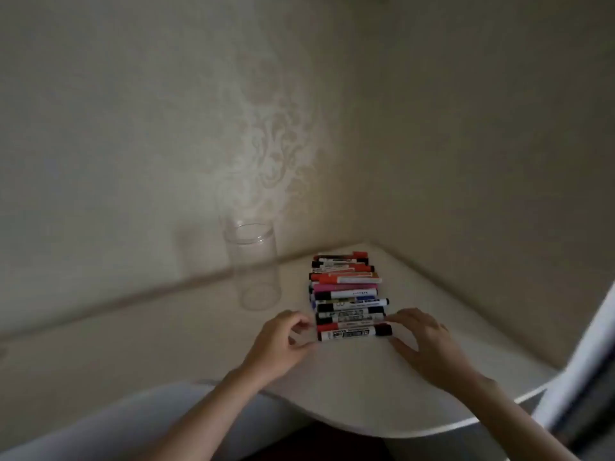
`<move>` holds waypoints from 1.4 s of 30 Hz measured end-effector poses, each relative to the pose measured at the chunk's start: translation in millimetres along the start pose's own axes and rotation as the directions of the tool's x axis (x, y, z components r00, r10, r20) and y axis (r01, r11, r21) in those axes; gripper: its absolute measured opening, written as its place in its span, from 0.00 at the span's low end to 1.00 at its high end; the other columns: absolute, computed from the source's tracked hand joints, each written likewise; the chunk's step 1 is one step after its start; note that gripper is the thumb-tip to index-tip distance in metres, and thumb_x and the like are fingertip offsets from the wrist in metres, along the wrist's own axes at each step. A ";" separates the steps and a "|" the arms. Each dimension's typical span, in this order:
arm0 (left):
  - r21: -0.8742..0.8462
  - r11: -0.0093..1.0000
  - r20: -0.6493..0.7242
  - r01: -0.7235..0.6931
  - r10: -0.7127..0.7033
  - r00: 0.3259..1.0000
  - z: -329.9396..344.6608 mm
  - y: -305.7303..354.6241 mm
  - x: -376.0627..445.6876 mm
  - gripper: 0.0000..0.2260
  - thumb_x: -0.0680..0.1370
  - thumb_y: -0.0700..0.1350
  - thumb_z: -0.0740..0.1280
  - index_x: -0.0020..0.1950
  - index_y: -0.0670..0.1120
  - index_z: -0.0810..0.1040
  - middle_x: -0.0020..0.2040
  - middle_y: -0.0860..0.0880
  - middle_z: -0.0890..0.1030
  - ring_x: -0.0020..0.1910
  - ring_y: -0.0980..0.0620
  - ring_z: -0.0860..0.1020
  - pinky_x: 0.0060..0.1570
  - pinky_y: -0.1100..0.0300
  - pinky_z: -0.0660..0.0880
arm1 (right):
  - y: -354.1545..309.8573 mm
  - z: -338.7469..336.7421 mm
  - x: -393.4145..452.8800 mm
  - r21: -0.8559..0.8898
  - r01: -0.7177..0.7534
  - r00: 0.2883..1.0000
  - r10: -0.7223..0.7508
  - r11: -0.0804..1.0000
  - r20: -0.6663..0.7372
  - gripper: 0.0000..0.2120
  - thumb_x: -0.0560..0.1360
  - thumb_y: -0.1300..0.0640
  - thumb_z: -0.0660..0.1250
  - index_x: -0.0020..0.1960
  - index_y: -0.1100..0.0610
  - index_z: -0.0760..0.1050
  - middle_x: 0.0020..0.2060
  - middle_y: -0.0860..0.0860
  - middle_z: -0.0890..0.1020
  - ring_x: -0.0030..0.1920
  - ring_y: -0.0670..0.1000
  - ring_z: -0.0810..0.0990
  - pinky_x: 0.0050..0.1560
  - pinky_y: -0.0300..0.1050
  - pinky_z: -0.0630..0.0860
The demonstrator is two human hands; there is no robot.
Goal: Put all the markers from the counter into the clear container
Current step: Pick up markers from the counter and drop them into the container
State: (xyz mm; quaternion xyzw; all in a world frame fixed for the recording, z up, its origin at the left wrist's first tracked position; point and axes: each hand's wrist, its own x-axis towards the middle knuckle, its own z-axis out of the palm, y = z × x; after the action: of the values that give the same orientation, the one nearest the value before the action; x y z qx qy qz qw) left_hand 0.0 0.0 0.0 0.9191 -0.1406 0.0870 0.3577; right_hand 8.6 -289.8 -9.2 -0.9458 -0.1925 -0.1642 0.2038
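- Left hand (283, 341): fingers curled, thumb and forefinger parted at the nearest marker's (354, 333) left end.
- Right hand (422, 341): fingers spread at its dark-capped right end.
- Markers (346, 287) lie stacked in a row beyond both hands on the surface (349, 394).
- Container (253, 267) stands upright, beyond the left hand.

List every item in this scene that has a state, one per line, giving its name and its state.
Clear container: upright, open at the top, empty.
Markers: capped, lying side by side in a row on the counter, none in the container.
Left hand: at the left end of the nearest marker, fingers curled.
Right hand: at its right end, fingers spread.
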 end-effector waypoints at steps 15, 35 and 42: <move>0.085 0.996 0.034 -0.038 0.036 0.999 -1.6 -15.2 21.8 0.04 0.77 0.44 0.71 0.51 0.48 0.80 0.48 0.57 0.76 0.43 0.63 0.75 0.43 0.73 0.68 | 6.6 20.0 31.4 0.038 0.030 0.998 -0.031 0.999 0.046 0.10 0.73 0.51 0.69 0.54 0.49 0.79 0.48 0.47 0.79 0.47 0.49 0.78 0.48 0.45 0.77; -0.341 0.937 -0.638 -0.077 -0.171 0.751 -181.1 -4.3 91.0 0.09 0.74 0.38 0.73 0.47 0.50 0.77 0.39 0.52 0.83 0.40 0.53 0.83 0.46 0.62 0.76 | -161.4 -66.8 186.6 0.639 0.013 0.902 0.267 0.769 -0.340 0.12 0.71 0.53 0.73 0.51 0.52 0.74 0.39 0.45 0.83 0.37 0.41 0.82 0.37 0.34 0.77; -0.083 0.996 -0.538 0.026 -0.066 0.840 -155.5 -28.1 86.5 0.04 0.75 0.39 0.73 0.49 0.45 0.83 0.44 0.55 0.83 0.43 0.60 0.81 0.41 0.79 0.70 | -197.5 -10.6 218.1 0.481 -0.004 0.948 0.157 0.877 -0.278 0.10 0.71 0.51 0.72 0.52 0.47 0.77 0.41 0.46 0.85 0.38 0.42 0.82 0.41 0.43 0.81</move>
State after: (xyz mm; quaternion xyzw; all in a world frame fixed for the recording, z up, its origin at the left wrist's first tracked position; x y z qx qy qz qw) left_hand 81.5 108.9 118.1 0.8469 -0.0151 0.3285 0.4178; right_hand 111.2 -63.3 148.4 -0.8369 -0.1525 -0.2488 0.4631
